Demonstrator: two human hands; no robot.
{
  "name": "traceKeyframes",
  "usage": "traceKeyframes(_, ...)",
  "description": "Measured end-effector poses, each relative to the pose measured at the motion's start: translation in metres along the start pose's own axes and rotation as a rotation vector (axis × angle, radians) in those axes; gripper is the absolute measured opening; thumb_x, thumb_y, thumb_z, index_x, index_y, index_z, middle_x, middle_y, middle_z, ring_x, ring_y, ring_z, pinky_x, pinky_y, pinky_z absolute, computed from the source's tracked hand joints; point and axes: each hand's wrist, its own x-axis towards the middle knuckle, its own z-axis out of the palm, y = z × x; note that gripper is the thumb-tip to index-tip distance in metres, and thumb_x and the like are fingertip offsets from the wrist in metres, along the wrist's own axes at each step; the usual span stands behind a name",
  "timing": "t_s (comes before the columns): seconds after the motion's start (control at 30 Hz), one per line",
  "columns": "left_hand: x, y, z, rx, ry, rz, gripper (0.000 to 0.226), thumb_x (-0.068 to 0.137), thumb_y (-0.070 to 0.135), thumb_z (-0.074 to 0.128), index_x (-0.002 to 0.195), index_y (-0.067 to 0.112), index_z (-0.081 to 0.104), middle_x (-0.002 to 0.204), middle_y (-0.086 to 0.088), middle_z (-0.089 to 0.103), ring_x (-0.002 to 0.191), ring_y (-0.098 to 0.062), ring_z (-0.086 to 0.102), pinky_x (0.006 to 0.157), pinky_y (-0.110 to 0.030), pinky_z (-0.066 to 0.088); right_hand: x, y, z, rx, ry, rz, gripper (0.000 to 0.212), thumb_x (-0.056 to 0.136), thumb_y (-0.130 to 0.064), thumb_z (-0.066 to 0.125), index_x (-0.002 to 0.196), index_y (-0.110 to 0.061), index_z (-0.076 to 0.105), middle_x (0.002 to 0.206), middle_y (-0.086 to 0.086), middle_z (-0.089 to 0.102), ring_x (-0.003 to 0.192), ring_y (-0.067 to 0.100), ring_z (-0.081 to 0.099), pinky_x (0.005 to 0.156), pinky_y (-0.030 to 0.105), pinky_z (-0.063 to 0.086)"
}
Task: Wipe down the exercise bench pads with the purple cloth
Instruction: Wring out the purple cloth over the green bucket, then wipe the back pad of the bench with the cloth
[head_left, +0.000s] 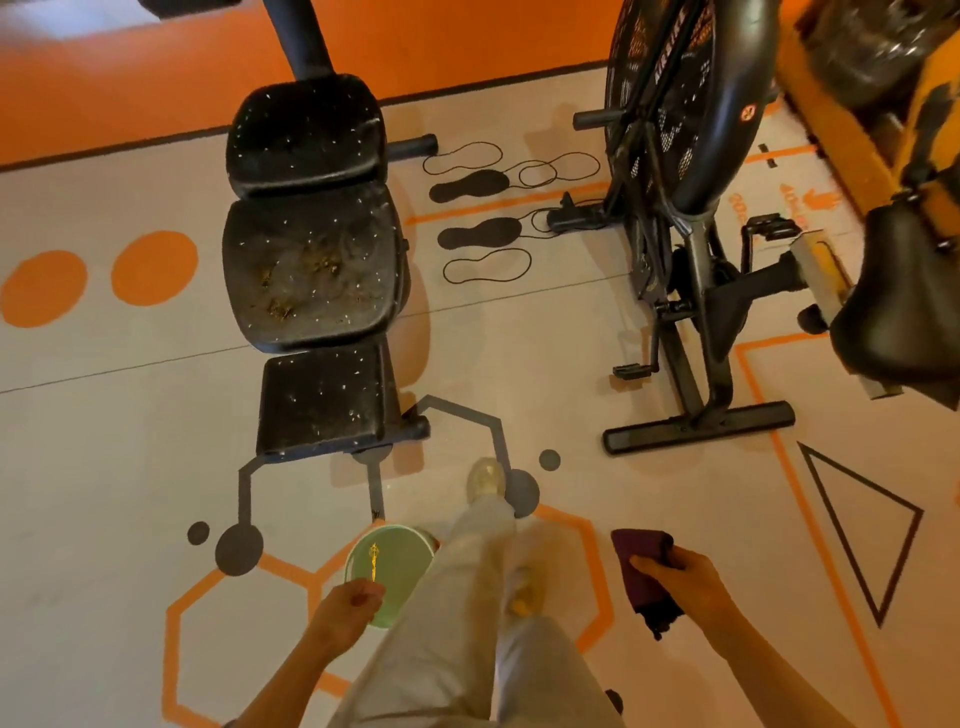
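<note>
From the head camera, the purple cloth (644, 577) sits in the lower right of the frame, bunched in the right hand (680, 574). The fingers (649, 564) are curled around it, thumb across the front, so the cloth is firmly gripped, with a fold sticking out above the hand and a longer end hanging below it. The exercise bench (317, 260) stands in the upper centre-left of the frame, well apart from the cloth, beyond the person's forward foot (487, 479). Its three black pads run in a row away from the camera: the near pad (324, 397), the middle pad (311, 270) and the far pad (306, 132). All three are speckled with pale flecks, and the middle one also carries brownish crumbs and a dusty smear.

The left hand (345, 605), at lower centre-left, is clenched on the near rim of a pale green round dish (389, 564) with a yellow mark on its face; it hangs just above the floor (104, 467), which is grey with orange hexagons and dark dots.

An exercise bike (691, 223) stands at right, beside the bench. Between them lie black footprint markings (475, 228). The person's light trousers (467, 623) fill the lower centre.
</note>
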Motion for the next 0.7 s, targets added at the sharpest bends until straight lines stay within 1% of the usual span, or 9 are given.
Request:
traceKeyframes(0.07,0.017,0.006,-0.005,-0.016,-0.012,-0.058,0.017,0.091,0.004,0.059,0.084,0.018,0.066,0.087,-0.008,0.065,0.080,-0.023,0.058,0.077,-0.032,0.046,0.021,-0.033,-0.002,-0.019,-0.004,-0.014,0.009,0.084,-0.010,0.071,0.091,-0.008,0.066,0.084,0.009,0.068,0.083,0.032,0.064,0.077,0.044,0.055)
traceKeyframes(0.17,0.054,0.033,-0.018,-0.061,0.003,-0.091,0.017,0.090,0.004,0.062,0.077,0.014,0.067,0.083,-0.011,0.065,0.080,-0.025,0.058,0.085,-0.044,0.050,0.054,-0.076,0.000,-0.078,0.026,0.007,0.006,0.083,-0.008,0.072,0.084,-0.004,0.068,0.082,0.014,0.070,0.080,0.034,0.065,0.076,0.044,0.054)
traceKeyframes(0.23,0.074,0.071,-0.033,-0.088,-0.005,-0.054,0.015,0.092,0.008,0.060,0.082,0.012,0.070,0.087,-0.011,0.066,0.079,-0.024,0.058,0.078,-0.036,0.050,0.073,-0.103,0.003,-0.100,0.063,0.043,0.009,0.080,-0.008,0.074,0.081,-0.001,0.069,0.082,0.020,0.071,0.080,0.037,0.066,0.078,0.047,0.054)
traceKeyframes(0.3,0.092,0.119,-0.054,-0.048,-0.009,0.003,0.014,0.094,0.010,0.057,0.096,0.010,0.071,0.092,-0.009,0.066,0.083,-0.023,0.059,0.075,-0.028,0.048,0.086,-0.129,0.003,-0.128,0.098,0.076,0.011,0.079,-0.009,0.075,0.082,-0.001,0.068,0.083,0.022,0.070,0.082,0.039,0.066,0.077,0.046,0.053)
traceKeyframes(0.4,0.117,0.197,-0.089,-0.126,-0.019,0.078,0.015,0.093,0.002,0.056,0.102,0.002,0.069,0.088,-0.014,0.062,0.079,-0.027,0.057,0.078,-0.038,0.047,0.101,-0.175,0.003,-0.137,0.106,0.092,0.012,0.080,-0.010,0.075,0.081,-0.001,0.066,0.085,0.022,0.068,0.081,0.039,0.064,0.073,0.041,0.051)
traceKeyframes(0.5,0.135,0.273,-0.121,-0.093,-0.021,0.195,0.014,0.096,0.015,0.054,0.103,0.017,0.066,0.096,-0.008,0.065,0.087,-0.024,0.060,0.079,-0.033,0.047,0.123,-0.221,0.001,-0.203,0.090,0.085,0.018,0.081,-0.015,0.075,0.070,-0.009,0.061,0.085,0.020,0.068,0.083,0.039,0.064,0.078,0.044,0.053)
traceKeyframes(0.6,0.153,0.329,-0.142,-0.146,-0.030,0.211,0.015,0.097,0.013,0.054,0.101,0.023,0.064,0.104,-0.010,0.066,0.094,-0.026,0.063,0.089,-0.039,0.051,0.148,-0.270,0.001,-0.237,0.062,0.043,0.016,0.081,-0.016,0.074,0.083,-0.004,0.063,0.088,0.019,0.067,0.083,0.036,0.061,0.077,0.042,0.052)
traceKeyframes(0.67,0.167,0.353,-0.150,-0.201,-0.040,0.179,0.015,0.096,0.012,0.055,0.101,0.021,0.066,0.106,-0.010,0.066,0.101,-0.031,0.064,0.098,-0.046,0.050,0.167,-0.307,0.002,-0.254,0.039,-0.002,0.015,0.082,-0.013,0.073,0.086,-0.003,0.062,0.089,0.019,0.066,0.082,0.035,0.060,0.073,0.040,0.050)
traceKeyframes(0.7,0.173,0.362,-0.153,-0.223,-0.043,0.174,0.015,0.096,0.011,0.055,0.103,0.019,0.066,0.107,-0.010,0.066,0.105,-0.032,0.063,0.101,-0.046,0.048,0.177,-0.326,0.003,-0.276,0.027,-0.024,0.014,0.082,-0.012,0.073,0.087,-0.003,0.063,0.090,0.020,0.066,0.083,0.036,0.061,0.074,0.039,0.051)
